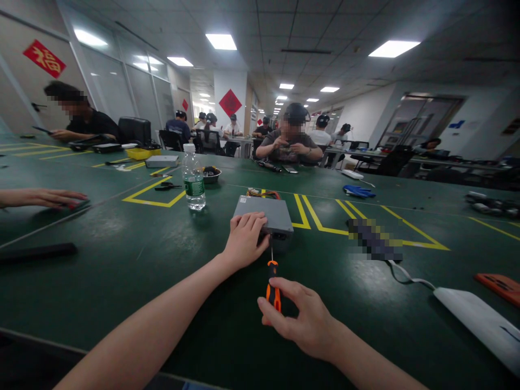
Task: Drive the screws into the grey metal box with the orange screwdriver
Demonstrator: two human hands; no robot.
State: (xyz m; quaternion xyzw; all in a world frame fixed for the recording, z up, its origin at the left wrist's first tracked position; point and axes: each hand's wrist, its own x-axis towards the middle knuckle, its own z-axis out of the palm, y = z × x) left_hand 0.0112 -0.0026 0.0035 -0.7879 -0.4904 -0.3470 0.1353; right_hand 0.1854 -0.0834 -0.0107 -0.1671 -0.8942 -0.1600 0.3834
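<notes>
A grey metal box (pixel 266 214) with coloured wires at its far end lies on the green table (pixel 122 254). My left hand (pixel 245 238) rests on the box's near left corner, fingers curled over the top edge. My right hand (pixel 300 319) is closed round the orange and black handle of a screwdriver (pixel 273 287). The screwdriver's thin shaft points away from me, with its tip at the near face of the box.
A water bottle (pixel 193 181) stands left of the box, with a small bowl (pixel 211 174) behind it. A white device (pixel 479 319) with a cable lies at the right, next to an orange item (pixel 499 286). Another person's hand (pixel 44 197) rests at the far left. Several people sit at the tables behind.
</notes>
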